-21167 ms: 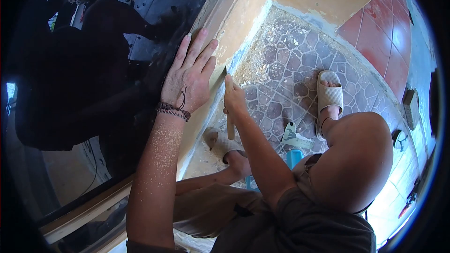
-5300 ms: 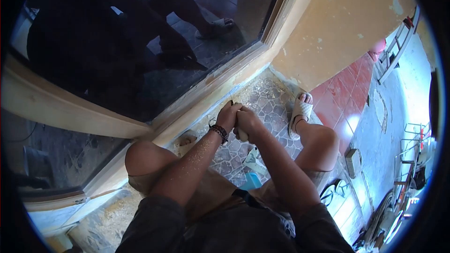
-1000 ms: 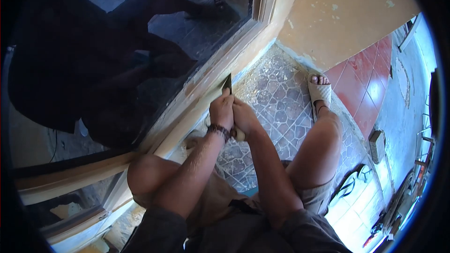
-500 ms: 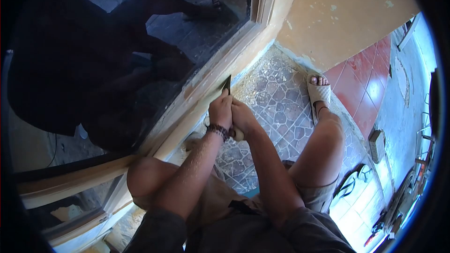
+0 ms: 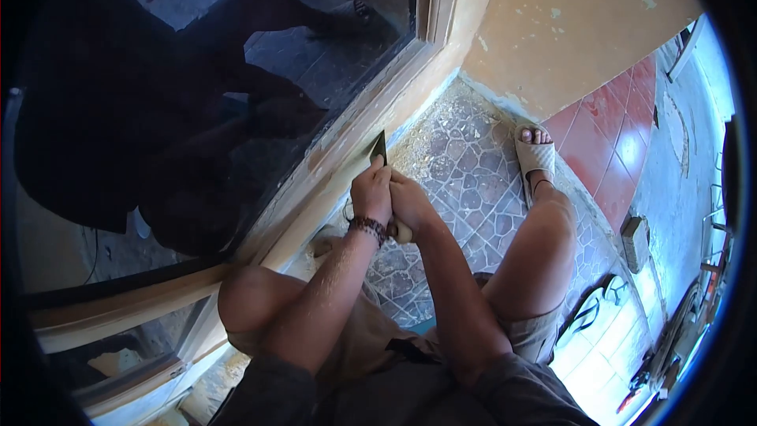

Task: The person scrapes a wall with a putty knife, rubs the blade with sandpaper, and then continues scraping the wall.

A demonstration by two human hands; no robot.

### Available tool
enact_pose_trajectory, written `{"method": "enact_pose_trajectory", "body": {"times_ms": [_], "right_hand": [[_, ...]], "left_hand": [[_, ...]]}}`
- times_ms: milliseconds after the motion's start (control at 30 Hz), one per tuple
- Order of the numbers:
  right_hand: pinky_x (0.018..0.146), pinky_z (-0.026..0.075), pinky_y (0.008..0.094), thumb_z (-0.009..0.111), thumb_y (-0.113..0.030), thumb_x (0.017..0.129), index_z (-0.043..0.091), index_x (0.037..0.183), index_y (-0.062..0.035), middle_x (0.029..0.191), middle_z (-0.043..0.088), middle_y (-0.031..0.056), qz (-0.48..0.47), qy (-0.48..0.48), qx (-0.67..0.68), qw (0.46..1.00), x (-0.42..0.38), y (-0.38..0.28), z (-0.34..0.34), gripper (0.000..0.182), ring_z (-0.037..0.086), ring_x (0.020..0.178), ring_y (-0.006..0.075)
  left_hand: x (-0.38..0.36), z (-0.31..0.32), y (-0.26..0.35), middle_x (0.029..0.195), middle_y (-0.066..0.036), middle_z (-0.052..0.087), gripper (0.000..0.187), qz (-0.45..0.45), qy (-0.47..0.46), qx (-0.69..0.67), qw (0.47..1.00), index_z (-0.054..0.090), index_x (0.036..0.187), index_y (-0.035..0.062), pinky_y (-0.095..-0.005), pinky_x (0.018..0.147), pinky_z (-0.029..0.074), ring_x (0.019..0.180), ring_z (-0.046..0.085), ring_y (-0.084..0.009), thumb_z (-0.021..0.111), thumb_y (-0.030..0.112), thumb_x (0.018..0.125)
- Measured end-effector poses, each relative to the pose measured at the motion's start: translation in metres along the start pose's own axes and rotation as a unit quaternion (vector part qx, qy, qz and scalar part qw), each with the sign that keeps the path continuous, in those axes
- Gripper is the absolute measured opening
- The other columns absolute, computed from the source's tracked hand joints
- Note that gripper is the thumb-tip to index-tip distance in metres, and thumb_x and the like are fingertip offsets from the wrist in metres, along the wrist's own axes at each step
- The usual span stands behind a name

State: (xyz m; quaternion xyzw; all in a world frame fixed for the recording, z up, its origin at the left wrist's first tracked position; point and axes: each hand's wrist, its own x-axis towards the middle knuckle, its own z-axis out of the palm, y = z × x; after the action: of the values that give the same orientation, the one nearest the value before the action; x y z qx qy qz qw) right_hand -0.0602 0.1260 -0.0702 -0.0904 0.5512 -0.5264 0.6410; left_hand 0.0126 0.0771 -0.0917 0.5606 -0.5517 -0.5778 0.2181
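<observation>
Because the dark glass pane (image 5: 150, 102) rises right beside the painted ledge (image 5: 347, 143), a blade skidding sideways and upward could scratch it, most likely if pressed at a poor angle. The ledge itself could be gouged if a corner of the blade dug in; its surface already looks patchy. On the stone-patterned floor (image 5: 473, 170), loose grit might let the slipper (image 5: 536, 156) slide and upset the person's balance mid-push. The left hand (image 5: 371, 192) and right hand (image 5: 410, 202) are pressed together, both curled around the scraper (image 5: 381, 147), though the hidden fingers' exact hold cannot be told. The scraper points away from the person, its blade at the ledge's lower side; whether it touches is unclear. With the left hand's fingertips near the blade, a sudden slip could cut or scrape them. Smallest of all, pale flakes (image 5: 423, 144) might flick toward the eyes.
</observation>
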Motion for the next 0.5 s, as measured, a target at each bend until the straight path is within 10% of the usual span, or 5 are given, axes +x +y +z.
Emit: {"method": "enact_pose_trajectory", "body": {"times_ms": [167,267,500], "right_hand": [[0.052,0.047,0.0281,0.045,-0.016,0.094,0.061,0.114,-0.0049,0.081,0.063,0.0074,0.010,0.017,-0.033,0.999,0.014,-0.002,-0.003,0.028,0.056,0.060,0.0111],[0.052,0.047,0.0286,0.046,-0.018,0.094,0.062,0.114,-0.0043,0.081,0.063,0.0068,0.039,-0.012,0.001,0.999,0.014,0.002,-0.015,0.028,0.056,0.060,0.0112],[0.057,0.048,0.0266,0.047,-0.017,0.092,0.062,0.115,-0.0038,0.086,0.065,0.0079,0.037,0.012,-0.003,0.999,0.008,-0.001,-0.010,0.031,0.058,0.067,0.0113]], "left_hand": [[0.021,0.004,-0.012,0.077,0.000,0.056,0.018,-0.022,0.002,-0.081,0.997,0.063,0.086,-0.0019,-0.0264,0.067,0.042,0.073,0.051,-0.0096,0.057,0.014,0.087],[0.027,0.014,-0.028,0.107,-0.021,0.067,0.039,0.006,0.022,0.003,1.000,0.059,0.115,-0.0069,-0.0296,0.086,0.046,0.102,0.063,-0.0238,0.052,0.019,0.088],[0.021,0.012,-0.020,0.114,-0.023,0.064,0.043,-0.016,0.025,0.036,0.999,0.056,0.121,-0.0077,-0.0290,0.090,0.045,0.108,0.061,-0.0226,0.055,0.019,0.088]]}}
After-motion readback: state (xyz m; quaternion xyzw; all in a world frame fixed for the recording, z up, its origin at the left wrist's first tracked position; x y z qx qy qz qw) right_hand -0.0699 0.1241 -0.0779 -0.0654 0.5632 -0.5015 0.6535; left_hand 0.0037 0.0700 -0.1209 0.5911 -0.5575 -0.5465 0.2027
